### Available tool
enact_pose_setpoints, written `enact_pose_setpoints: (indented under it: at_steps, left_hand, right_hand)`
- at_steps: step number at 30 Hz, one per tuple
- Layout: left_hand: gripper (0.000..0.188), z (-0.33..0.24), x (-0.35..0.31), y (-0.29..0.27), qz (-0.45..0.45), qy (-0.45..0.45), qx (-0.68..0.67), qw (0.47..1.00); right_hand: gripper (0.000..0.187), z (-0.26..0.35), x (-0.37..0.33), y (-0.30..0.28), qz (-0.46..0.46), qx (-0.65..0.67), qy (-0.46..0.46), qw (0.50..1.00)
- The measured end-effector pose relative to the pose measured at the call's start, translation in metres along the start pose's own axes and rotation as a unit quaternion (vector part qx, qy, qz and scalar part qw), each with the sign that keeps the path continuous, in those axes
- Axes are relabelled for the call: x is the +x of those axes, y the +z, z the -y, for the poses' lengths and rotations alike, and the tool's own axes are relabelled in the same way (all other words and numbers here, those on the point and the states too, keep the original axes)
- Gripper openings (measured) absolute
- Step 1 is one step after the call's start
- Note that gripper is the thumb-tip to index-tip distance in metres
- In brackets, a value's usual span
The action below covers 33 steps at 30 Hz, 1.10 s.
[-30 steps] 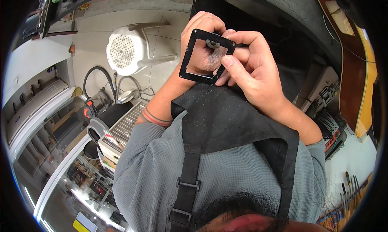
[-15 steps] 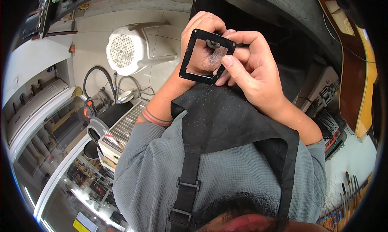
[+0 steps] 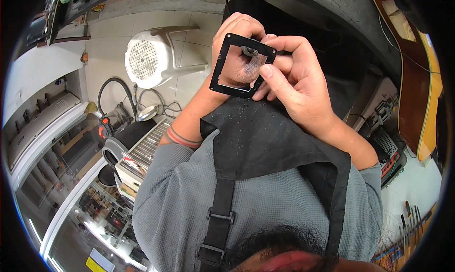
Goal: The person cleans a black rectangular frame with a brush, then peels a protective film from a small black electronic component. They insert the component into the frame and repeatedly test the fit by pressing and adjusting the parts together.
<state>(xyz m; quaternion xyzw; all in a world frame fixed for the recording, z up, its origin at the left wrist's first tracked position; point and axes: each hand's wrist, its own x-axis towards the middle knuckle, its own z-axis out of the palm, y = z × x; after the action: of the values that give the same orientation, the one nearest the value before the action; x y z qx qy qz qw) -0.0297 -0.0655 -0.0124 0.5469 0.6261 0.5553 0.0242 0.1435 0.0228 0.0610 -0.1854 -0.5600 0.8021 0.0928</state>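
A black, nearly square frame, with a small hole at each corner, is held up in front of my chest. My left hand lies behind it, fingers curled in at its far edge. Part of that hand shows through the opening, where pale dust lies on the skin. A small dark, rounded thing is visible in the opening; its kind is unclear. My right hand pinches the frame's right side, thumb on the front and other fingers partly hidden behind.
Below the frame, my black apron carries pale specks. A white plastic stool stands on the floor at left, near a hose and a slatted metal rack. At right are a guitar body and several files.
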Motion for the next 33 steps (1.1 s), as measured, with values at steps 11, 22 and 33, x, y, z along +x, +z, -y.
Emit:
enact_pose_setpoints:
  at_steps: [11, 22, 33]
  left_hand:
    - [0.031, -0.0004, 0.0008, -0.0008, -0.002, 0.003, -0.001, 1.0]
    - [0.025, 0.001, 0.001, 0.0023, -0.048, 0.002, 0.022, 0.999]
    - [0.025, 0.0008, 0.0011, 0.0031, -0.044, 0.004, 0.013, 0.999]
  right_hand:
    - [0.038, -0.0005, 0.0002, -0.0016, 0.007, -0.009, -0.004, 1.0]
    - [0.035, 0.0018, -0.0005, -0.0004, -0.008, 0.009, 0.008, 1.0]
    - [0.034, 0.0028, -0.0003, 0.0006, -0.014, 0.021, 0.007, 1.0]
